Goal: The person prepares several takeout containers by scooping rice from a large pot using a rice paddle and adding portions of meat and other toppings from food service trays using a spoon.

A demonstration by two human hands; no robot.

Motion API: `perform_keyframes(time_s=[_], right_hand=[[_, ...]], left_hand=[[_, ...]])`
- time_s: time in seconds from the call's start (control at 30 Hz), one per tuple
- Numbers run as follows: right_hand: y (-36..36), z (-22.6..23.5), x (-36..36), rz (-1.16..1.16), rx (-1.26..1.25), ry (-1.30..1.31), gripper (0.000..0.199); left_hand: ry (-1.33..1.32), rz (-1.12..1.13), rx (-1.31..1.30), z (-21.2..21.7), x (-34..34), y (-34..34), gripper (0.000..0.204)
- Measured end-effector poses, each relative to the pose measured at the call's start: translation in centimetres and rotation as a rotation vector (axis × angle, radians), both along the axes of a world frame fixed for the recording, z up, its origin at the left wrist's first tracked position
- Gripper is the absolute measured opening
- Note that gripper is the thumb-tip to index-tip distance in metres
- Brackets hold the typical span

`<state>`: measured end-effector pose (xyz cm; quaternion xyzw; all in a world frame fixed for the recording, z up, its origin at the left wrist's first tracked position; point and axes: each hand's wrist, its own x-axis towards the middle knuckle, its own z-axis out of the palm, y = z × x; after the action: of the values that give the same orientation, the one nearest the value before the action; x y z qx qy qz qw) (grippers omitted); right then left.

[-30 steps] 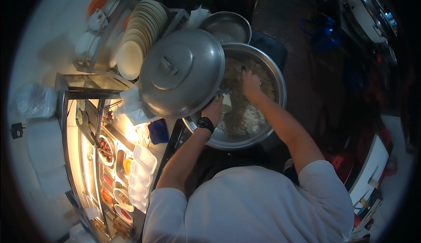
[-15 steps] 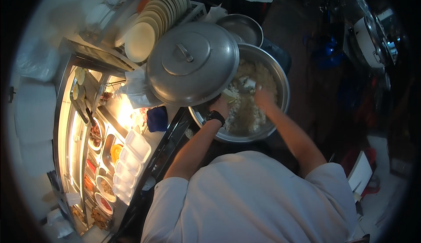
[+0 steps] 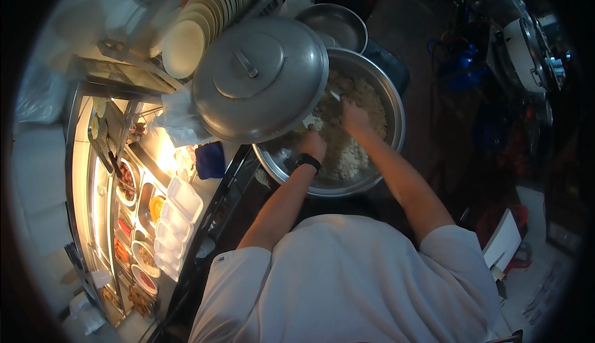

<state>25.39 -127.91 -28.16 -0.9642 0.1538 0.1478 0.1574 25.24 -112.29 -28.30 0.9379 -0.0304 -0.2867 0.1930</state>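
Note:
A large round metal pot (image 3: 401,114) holds a heap of pale, cooked rice (image 3: 365,98), partly veiled by steam or blur. Inside its rim, my right hand (image 3: 356,120) is closed on a white utensil (image 3: 335,96), whose kind I cannot make out. To the left, my left hand (image 3: 312,145), below a black wristband, is closed on a pale, flat-edged thing (image 3: 308,120) low over the rice. A domed metal lid (image 3: 266,89) with a strap handle covers the pot's left side, overlapping its rim.
Cream plates (image 3: 185,48) stand in a rack behind the lid. Beyond the pot sits a shallow metal pan (image 3: 334,27). At left is a lit food case (image 3: 111,219) with foam boxes (image 3: 176,225) along its edge. A blue kettle (image 3: 462,70) stands far right.
My right hand has moved up and left across the rice with the white utensil. My left hand remains at the pot's left side. The whole view has shifted slightly.

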Motion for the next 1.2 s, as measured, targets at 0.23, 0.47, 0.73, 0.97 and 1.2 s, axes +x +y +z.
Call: perform_keyframes(time_s=[0.23, 0.47, 0.73, 0.97, 1.2], right_hand=[[0.3, 1.7, -4.4, 0.270, 0.110, 0.287, 0.044], [-1.7, 6.1, 2.5, 0.095, 0.309, 0.185, 0.039], [0.7, 1.1, 1.2, 0.012, 0.349, -0.107, 0.035], [1.6, -2.7, 0.4, 0.176, 0.134, -0.069, 0.023], [-1.3, -1.4, 4.7, 0.464, 0.025, 0.089, 0.041]], left_hand=[[-0.023, 0.079, -0.142, -0.8, 1.2, 4.1, 0.051], [0.222, 0.939, -0.535, -11.0, 0.4, 2.7, 0.056], [0.295, 0.776, -0.280, -10.3, 2.0, 3.1, 0.049], [0.062, 0.377, -0.394, -8.1, 0.7, 5.4, 0.052], [-0.025, -0.008, -0.205, 6.0, 1.7, 6.9, 0.038]])
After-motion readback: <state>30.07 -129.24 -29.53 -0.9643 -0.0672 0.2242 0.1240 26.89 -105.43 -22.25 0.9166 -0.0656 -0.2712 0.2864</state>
